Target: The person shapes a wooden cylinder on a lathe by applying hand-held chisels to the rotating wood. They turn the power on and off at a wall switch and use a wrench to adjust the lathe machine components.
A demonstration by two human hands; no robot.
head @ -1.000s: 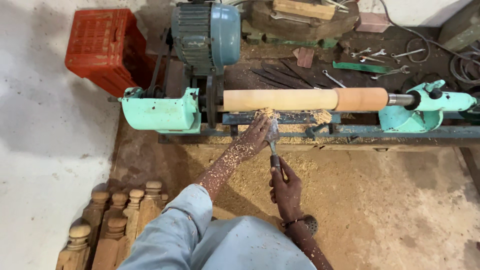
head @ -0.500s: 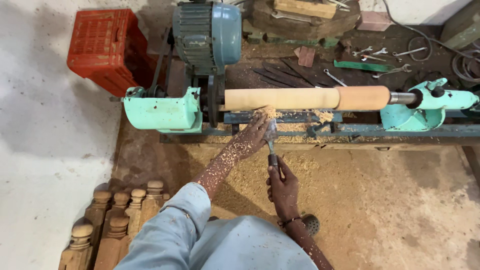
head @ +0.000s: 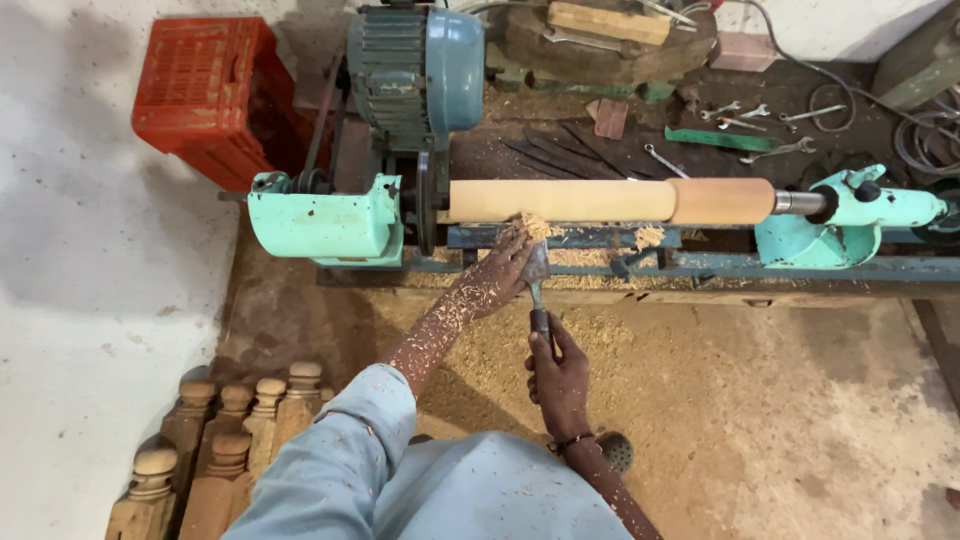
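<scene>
At the lathe (head: pixel 320 225), a wooden blank (head: pixel 600 200) is mounted horizontally between the green headstock on the left and the tailstock (head: pixel 850 215) on the right; its long axis runs left to right across the view. A paler stretch covers the left and middle, a darker stretch sits toward the tailstock end.

A chisel (head: pixel 537 275) lies roughly square to that axis, blade pointing up at the underside of the blank near its left end, handle running back toward the person. The left hand (head: pixel 495 280) is the nearer one to the blank: it rests over the blade just below the wood, fingers curled onto the tool, dusted with shavings (head: pixel 535 228). The right hand (head: pixel 560 375) sits further back, fingers clamped round the handle.

Shavings pile at the contact point and spread over the floor (head: pixel 780 400) below. A blue motor (head: pixel 415 65) stands behind the headstock, a red crate (head: pixel 205 90) to its left. Wrenches (head: pixel 750 115) lie behind the blank. Turned posts (head: pixel 215 430) lean at lower left.
</scene>
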